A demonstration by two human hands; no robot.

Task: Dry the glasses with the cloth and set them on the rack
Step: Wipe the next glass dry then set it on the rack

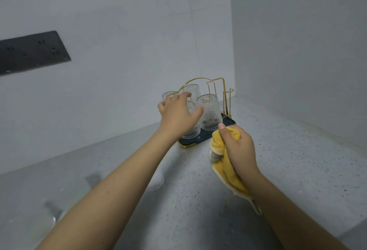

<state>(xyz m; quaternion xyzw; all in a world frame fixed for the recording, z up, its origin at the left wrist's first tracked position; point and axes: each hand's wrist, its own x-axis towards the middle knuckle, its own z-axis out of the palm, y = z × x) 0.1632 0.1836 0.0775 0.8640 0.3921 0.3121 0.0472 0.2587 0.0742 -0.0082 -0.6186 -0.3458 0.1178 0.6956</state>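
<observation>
Standing inverted on the rack point(226, 99): four glasses point(209, 112).

The table point(288, 160) has a grey surface with small dark speckles and meets two pale walls in a corner. In this corner, directly on the table, stands the rack point(190, 144): a dark blue tray with a gold rim and gold wire posts, carrying upside-down glasses point(210, 114).
</observation>
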